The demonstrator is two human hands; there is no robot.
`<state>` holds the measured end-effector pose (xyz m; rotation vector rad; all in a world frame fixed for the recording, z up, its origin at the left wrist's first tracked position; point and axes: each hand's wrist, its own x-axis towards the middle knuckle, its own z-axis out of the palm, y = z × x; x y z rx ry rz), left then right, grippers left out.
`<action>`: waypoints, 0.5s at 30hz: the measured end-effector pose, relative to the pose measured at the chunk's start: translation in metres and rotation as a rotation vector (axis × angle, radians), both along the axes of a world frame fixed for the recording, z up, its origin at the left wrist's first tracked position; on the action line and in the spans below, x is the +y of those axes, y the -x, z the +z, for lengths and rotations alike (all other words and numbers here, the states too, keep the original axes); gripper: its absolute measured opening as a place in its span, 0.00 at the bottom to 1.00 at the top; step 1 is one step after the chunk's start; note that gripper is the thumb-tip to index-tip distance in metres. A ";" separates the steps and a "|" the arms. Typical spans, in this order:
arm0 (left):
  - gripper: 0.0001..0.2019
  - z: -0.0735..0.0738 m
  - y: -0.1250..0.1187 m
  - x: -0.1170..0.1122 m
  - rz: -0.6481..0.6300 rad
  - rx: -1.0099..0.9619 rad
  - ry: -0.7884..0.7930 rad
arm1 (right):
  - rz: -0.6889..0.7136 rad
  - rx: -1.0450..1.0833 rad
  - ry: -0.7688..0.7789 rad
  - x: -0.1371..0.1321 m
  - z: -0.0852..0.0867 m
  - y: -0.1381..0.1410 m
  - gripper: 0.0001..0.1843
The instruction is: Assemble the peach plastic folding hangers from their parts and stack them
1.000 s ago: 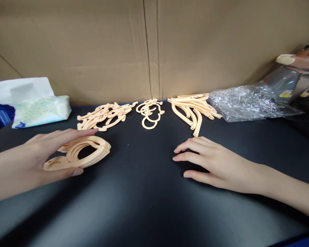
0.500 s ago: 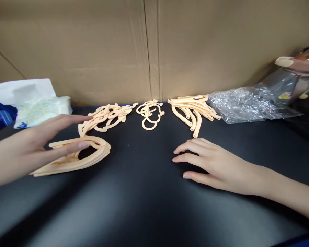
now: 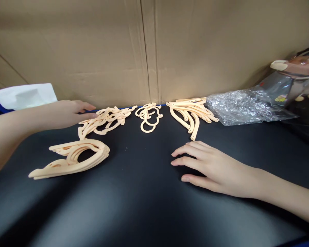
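- Hovering at the left part of a jumble of tan pieces (image 3: 102, 117), my left hand (image 3: 65, 113) has its fingers loosely parted with nothing seen between them; whether the fingertips touch the jumble, I cannot tell.
- Under and just beyond those fingertips, the jumble lies on the bench (image 3: 134, 192), loops crossing. I judge each piece light, stiff with a little spring, smooth enough to slip and apt to snag its neighbours; best pinched mid-length at the outer edge and lifted rather than dragged.
- Nearer me than that hand sits a nested stack (image 3: 74, 168) of curved pieces. It would probably splay if taken by one end; the rounded bend looks the surest hold.
- To that hand's right, past the jumble, is a small cluster of curls (image 3: 145, 116).
- Farther right, a fan of curved strips (image 3: 195, 108) lies just beyond my right hand (image 3: 216, 168), which is palm down, fingers spread, holding nothing.
- Beyond that hand, rightward, lies a clear plastic bag (image 3: 239, 106).
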<state>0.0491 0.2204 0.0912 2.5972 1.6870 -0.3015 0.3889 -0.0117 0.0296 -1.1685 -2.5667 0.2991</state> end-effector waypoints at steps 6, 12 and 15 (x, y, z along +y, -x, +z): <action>0.30 -0.009 -0.007 -0.002 -0.010 -0.064 -0.015 | -0.001 0.000 -0.006 0.000 0.000 0.000 0.14; 0.22 -0.016 -0.010 -0.004 -0.062 -0.096 -0.055 | -0.002 -0.011 0.012 -0.001 0.001 0.000 0.14; 0.21 -0.016 -0.012 -0.007 -0.084 -0.092 -0.111 | -0.004 -0.004 0.005 -0.001 0.001 0.000 0.14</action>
